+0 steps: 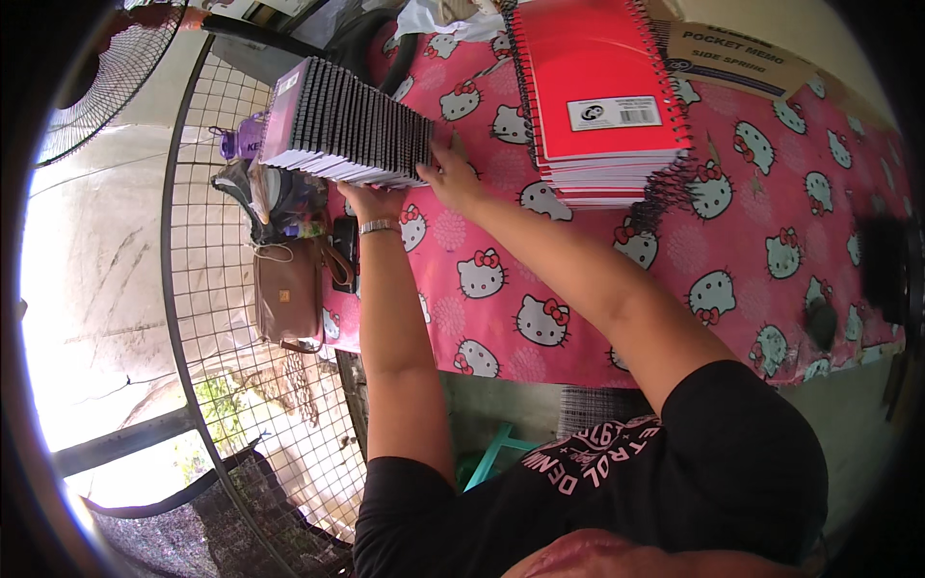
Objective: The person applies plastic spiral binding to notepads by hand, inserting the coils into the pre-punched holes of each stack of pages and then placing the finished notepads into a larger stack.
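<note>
At the far left of the table stands a tall stack of spiral notebooks (356,120), its black bindings side by side and a pale pinkish cover at the left end. My left hand (372,200), with a metal watch at the wrist, grips the near lower side of the stack; its fingertips are partly hidden by the pages. My right hand (457,179) is pressed on the right end, thumb and fingers against the notebooks, so the stack is held between both hands. To the right lies a pile of larger red spiral notebooks (593,67), untouched.
A pink cat-print tablecloth (448,318) covers the table. Left of it are a brown bag (287,294), a purple bottle (246,137) and a wire grille (217,356). A fan (96,82) stands far left, a cardboard box (727,60) at the back right, and a teal stool (496,451) below.
</note>
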`<control>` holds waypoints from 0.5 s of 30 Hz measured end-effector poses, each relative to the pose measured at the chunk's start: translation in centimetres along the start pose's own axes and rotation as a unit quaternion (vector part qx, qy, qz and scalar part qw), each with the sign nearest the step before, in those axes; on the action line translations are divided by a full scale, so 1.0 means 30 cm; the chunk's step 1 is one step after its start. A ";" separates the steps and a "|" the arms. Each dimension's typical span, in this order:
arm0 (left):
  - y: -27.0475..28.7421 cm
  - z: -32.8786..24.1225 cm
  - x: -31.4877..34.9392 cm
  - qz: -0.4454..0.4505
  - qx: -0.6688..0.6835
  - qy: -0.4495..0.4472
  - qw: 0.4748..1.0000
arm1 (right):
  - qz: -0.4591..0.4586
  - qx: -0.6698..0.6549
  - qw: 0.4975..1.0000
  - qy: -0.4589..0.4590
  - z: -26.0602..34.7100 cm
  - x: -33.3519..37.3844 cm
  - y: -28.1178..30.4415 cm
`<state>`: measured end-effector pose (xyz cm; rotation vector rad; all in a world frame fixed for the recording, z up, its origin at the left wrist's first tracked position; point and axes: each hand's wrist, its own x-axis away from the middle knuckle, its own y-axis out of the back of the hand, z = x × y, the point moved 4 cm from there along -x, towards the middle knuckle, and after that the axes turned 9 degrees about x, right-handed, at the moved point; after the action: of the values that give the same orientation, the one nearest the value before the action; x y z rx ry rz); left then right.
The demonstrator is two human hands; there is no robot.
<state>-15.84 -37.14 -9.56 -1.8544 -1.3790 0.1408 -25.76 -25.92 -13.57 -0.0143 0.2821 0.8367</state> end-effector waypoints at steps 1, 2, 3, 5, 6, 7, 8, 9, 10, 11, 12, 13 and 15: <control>-0.027 0.022 0.008 -0.027 -0.006 0.009 1.000 | -0.037 0.012 0.998 0.051 -0.006 0.051 0.051; 0.071 0.004 0.040 -0.080 -0.002 0.006 0.997 | 0.007 0.034 0.996 0.077 0.032 0.188 0.067; 0.152 -0.003 0.071 -0.127 0.002 0.006 0.992 | 0.048 0.059 0.992 0.105 0.099 0.341 0.143; 0.298 -0.045 0.107 -0.164 -0.048 -0.081 0.982 | 0.167 0.194 0.946 0.199 0.229 0.584 0.343; 0.320 -0.041 0.120 -0.176 -0.074 -0.117 0.975 | 0.202 0.295 0.913 0.196 0.244 0.679 0.460; 0.221 0.066 0.150 -0.181 -0.117 -0.131 0.968 | 0.224 0.407 0.868 0.177 0.226 0.754 0.592; 0.136 0.149 0.189 -0.158 -0.143 -0.128 0.969 | 0.216 0.461 0.838 0.194 0.235 0.821 0.699; 0.062 0.229 0.235 -0.137 -0.169 -0.126 0.968 | 0.209 0.513 0.805 0.212 0.237 0.870 0.790; 0.013 0.293 0.282 -0.120 -0.195 -0.128 0.965 | 0.222 0.546 0.779 0.212 0.221 0.893 0.857; -0.012 0.350 0.291 -0.031 -0.182 -0.119 0.976 | 0.236 0.574 0.753 0.219 0.204 0.898 0.903; -0.027 0.400 0.295 0.056 -0.172 -0.110 0.977 | 0.252 0.598 0.727 0.225 0.192 0.894 0.928; -0.109 0.478 0.323 0.103 -0.137 -0.015 0.985 | 0.237 0.595 0.743 0.192 0.185 0.866 0.976; -0.203 0.559 0.372 0.161 -0.087 0.065 0.981 | 0.211 0.581 0.775 0.132 0.167 0.779 1.058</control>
<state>-24.69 -18.35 -12.88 -2.1852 -1.0216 0.0627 -33.02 13.10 -11.54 1.1484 1.0709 0.9821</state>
